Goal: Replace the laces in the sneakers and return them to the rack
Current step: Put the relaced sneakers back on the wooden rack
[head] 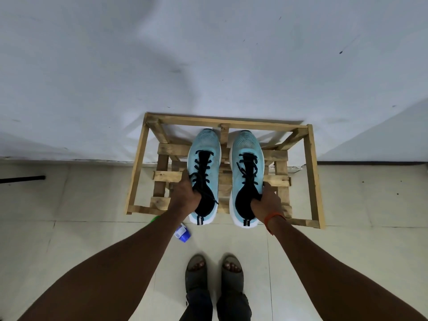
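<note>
Room: pale tiled floor meets a white wall, with a wooden rack (312,172) standing against it.
Sneakers: left sneaker (203,144) and right sneaker (246,144), black-laced, over the rack's slats.
Left grip (185,195): clamped on the left sneaker's collar.
Right grip (266,200): clamped on the right sneaker's collar.
Risk, gaps: a sole set between slats could tip or drop through.
Risk, snag: the loose lace end (212,198) may catch on wood.
</note>
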